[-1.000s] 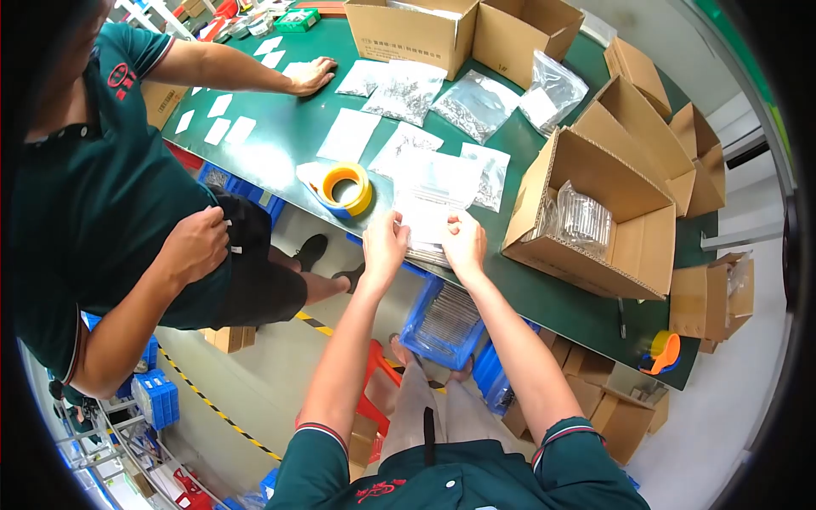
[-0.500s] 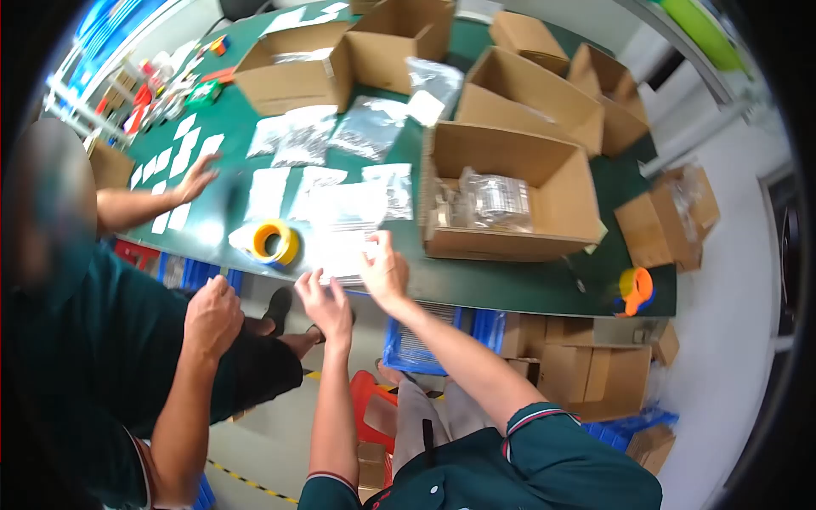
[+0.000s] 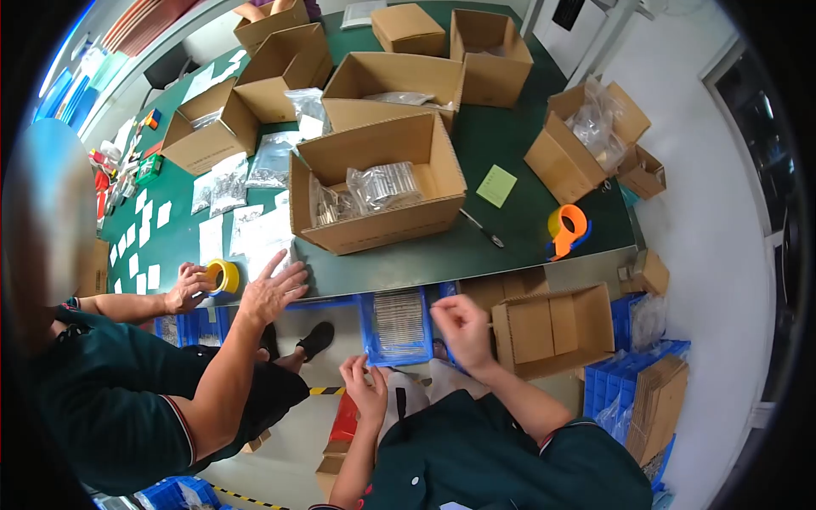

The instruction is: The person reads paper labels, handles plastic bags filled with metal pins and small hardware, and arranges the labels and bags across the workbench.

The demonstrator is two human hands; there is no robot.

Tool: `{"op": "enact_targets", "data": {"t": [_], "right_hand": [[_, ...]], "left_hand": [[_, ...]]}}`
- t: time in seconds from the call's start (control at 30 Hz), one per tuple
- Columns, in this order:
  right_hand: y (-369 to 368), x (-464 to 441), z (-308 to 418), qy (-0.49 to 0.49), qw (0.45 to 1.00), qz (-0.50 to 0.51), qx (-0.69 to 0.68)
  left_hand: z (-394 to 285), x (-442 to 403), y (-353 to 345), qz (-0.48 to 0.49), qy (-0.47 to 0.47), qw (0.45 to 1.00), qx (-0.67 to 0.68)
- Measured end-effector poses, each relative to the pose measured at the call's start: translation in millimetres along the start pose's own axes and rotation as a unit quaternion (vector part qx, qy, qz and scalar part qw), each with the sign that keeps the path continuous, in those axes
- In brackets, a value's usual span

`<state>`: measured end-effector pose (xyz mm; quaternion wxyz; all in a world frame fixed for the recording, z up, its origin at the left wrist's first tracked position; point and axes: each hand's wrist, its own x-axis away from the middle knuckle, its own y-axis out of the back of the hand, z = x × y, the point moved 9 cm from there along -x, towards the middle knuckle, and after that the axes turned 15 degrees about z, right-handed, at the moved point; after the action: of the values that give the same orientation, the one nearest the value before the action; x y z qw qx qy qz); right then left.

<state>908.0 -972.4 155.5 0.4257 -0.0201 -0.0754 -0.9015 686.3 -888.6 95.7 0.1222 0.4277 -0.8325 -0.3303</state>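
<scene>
My left hand point(image 3: 365, 391) is in front of my body, below the table edge, with its fingers loosely bent and apart and nothing visible in it. Higher and to the right, my right hand point(image 3: 464, 330) has its fingers curled with the tips together; whether anything thin is between them I cannot make out. Between and beyond my hands is a blue crate point(image 3: 364, 327) holding many thin metallic strips or rods point(image 3: 399, 319). On the green table, an open cardboard box point(image 3: 378, 229) contains clear bags of metallic parts point(image 3: 382, 187).
At left, a co-worker's hand point(image 3: 274, 289) lies over white sheets or bags point(image 3: 268, 234); their other hand point(image 3: 189, 289) touches a yellow tape roll point(image 3: 223, 277). A green note point(image 3: 495, 185), pen point(image 3: 484, 229) and orange tape dispenser point(image 3: 568, 231) lie right. An open carton point(image 3: 552, 331) stands below.
Both my hands have left the white sheets at the table edge and moved down towards my body. My view has turned right. The co-worker's hands have moved onto the sheets and tape roll.
</scene>
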Motion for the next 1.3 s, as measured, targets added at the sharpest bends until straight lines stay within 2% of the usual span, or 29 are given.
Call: {"op": "enact_targets", "data": {"t": [0.07,0.13,0.27,0.4,0.57,0.77,0.87,0.93,1.0,1.17,1.2,1.3], "right_hand": [[42,12,-11,0.005,0.999,-0.046,-0.003],[73,19,-19,-0.012,0.997,-0.081,0.01],[92,11,-35,-0.027,0.996,-0.081,-0.027],[73,-4,-10,0.022,0.997,-0.074,-0.013],[41,-18,7,0.033,0.997,-0.072,0.013],[7,-27,-5,-0.022,0.994,-0.051,0.091],[-6,-39,-38,-0.036,0.985,-0.045,0.161],[-14,-55,-66,-0.037,0.939,-0.031,0.342],[-22,-75,-86,-0.059,0.933,-0.023,0.353],[-48,-114,-104,0.02,0.877,-0.065,0.476],[-53,-119,-110,0.022,0.88,-0.06,0.47],[-51,-121,-114,0.02,0.839,-0.153,0.522]], "left_hand": [[-4,14,-10,0.046,0.017,0.998,0.024],[-7,22,-3,0.03,0.024,0.999,0.009],[-20,17,16,0.002,0.029,0.999,0.014],[-15,9,33,0.011,0.031,0.999,0.03],[2,-1,40,0.026,0.014,0.998,0.049],[35,-7,40,0.061,0.025,0.995,0.073],[57,-6,36,0.07,0.028,0.994,0.085],[63,-7,33,0.073,0.029,0.993,0.09],[66,-9,28,0.087,0.031,0.99,0.102],[61,-13,21,0.128,0.034,0.989,0.059],[60,-15,18,0.143,0.039,0.988,0.048],[60,-16,13,0.139,0.067,0.986,0.062]]}}
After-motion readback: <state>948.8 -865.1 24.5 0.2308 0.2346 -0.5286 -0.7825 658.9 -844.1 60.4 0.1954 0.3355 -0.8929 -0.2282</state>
